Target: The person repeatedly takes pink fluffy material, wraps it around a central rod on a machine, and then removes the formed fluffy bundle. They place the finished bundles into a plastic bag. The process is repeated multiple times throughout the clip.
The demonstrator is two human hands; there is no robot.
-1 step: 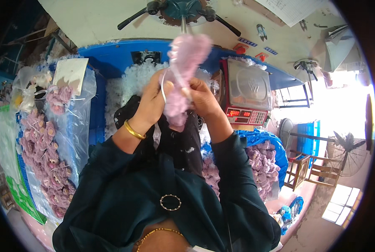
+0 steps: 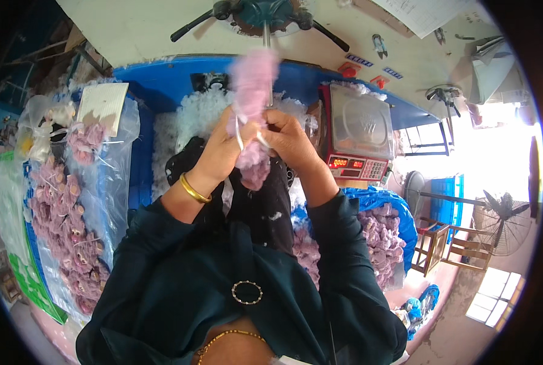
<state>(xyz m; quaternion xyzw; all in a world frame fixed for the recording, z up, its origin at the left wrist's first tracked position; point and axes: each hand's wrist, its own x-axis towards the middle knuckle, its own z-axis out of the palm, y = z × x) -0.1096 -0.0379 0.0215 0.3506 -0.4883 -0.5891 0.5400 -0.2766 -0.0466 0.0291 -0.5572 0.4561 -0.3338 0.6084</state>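
A fuzzy pink plush toy piece [image 2: 254, 82], blurred by motion at its top, is held upright in front of me at a thin metal tube [image 2: 267, 36]. The tube juts from a dark green machine part above. My left hand [image 2: 230, 146] is closed round the plush on its left side, with a white band [image 2: 240, 131] running beside the fingers. From the right, my right hand [image 2: 288, 137] grips the plush lower down, thumb and fingers bent inward. Whether the tube enters the plush is hidden by the blur.
White stuffing [image 2: 201, 109] lies in the blue bin below the machine. A red scale [image 2: 356, 164] with a clear tray stands at right. Several pink plush toys [image 2: 64, 225] are heaped at left, more plush pieces [image 2: 381, 243] in a blue bag at right. A fan [image 2: 501, 222] stands farther right.
The upper end of the plush has swung to the left and now stands straighter. My right hand has come closer to my left hand, near the white band.
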